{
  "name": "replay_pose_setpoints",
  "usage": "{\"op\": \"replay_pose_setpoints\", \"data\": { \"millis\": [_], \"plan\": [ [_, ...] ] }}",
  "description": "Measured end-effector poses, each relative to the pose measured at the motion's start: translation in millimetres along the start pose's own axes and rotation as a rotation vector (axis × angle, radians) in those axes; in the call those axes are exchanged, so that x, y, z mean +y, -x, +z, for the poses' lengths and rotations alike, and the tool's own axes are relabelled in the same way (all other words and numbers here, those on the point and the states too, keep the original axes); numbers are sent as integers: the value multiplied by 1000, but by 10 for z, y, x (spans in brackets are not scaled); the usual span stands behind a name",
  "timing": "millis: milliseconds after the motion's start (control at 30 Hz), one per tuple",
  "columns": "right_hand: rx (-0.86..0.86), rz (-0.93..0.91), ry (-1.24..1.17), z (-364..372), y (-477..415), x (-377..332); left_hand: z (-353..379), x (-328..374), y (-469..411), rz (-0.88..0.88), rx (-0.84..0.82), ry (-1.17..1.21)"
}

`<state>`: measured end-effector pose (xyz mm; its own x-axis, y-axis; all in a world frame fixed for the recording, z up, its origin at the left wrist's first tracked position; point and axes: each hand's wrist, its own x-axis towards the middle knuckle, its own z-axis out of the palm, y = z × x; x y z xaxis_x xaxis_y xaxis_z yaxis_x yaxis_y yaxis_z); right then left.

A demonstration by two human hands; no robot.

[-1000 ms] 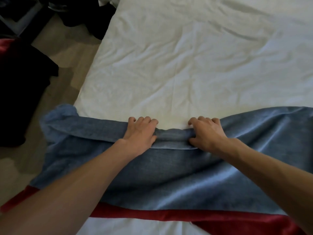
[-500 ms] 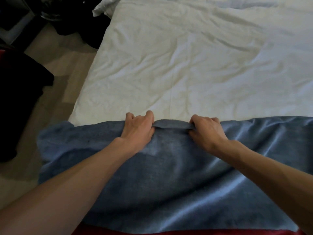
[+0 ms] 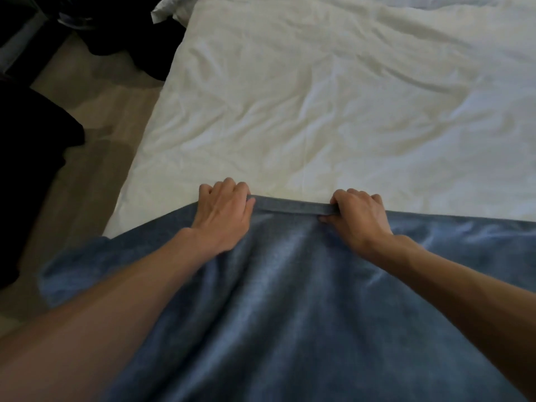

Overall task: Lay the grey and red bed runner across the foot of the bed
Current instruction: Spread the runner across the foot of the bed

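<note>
Beyond both grips, the bed point(image 3: 333, 97) is seen as a wide spread of creased white sheet, bare of the runner. A skewed lay could result if one hand is pushed further than the other, since the cloth is soft and folds easily. More creases could be dragged into the sheet beneath. Below the grips, the runner point(image 3: 290, 300) is seen as a grey-blue, slightly fuzzy cloth, rumpled, draped over the foot and left corner; no red shows. Its hemmed far edge is pinched taut between the left hand point(image 3: 223, 211) and the right hand point(image 3: 359, 216), both closed on it.
</note>
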<state>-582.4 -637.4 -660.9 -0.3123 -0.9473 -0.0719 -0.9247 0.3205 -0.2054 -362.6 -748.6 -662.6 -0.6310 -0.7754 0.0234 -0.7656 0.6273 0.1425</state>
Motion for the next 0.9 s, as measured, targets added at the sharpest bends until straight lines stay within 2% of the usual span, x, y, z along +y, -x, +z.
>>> {"op": "replay_pose_setpoints", "data": {
  "millis": [133,267,400,533,900],
  "plan": [
    [20,58,-6,104,-126,-68,129,-80,-172,10,40,-102],
    [27,106,59,287,-46,-83,295,-54,-147,-43,46,-104],
    [30,33,75,418,133,-190,368,51,0,14,10,-95],
    [-58,-113,123,525,233,-247,480,123,108,90,-116,-113],
    [-94,-96,139,637,194,-234,587,69,68,80,-140,-157]
  ]
}}
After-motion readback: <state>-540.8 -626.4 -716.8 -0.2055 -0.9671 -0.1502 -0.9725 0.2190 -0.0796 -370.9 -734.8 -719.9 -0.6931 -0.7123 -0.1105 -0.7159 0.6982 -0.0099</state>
